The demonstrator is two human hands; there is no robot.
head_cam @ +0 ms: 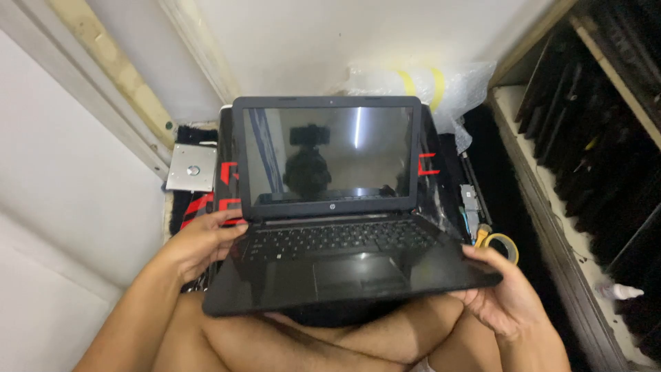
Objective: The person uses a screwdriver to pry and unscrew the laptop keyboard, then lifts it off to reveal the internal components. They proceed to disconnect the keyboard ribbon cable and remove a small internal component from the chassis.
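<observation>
both hands grip the open black laptop [344, 234] over the lap: left hand [203, 241] by the hinge, right hand [499, 293] under the front corner; looks like inspection w/ screen dark; tape roll [501, 242] just right of laptop

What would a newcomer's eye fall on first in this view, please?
The open black laptop fills the centre, its dark screen switched off and mirror-like, held above crossed legs by the left hand at its hinge side and the right hand under its front corner. Next come a bubble-wrap bundle behind it and a yellow tape roll at right.
</observation>
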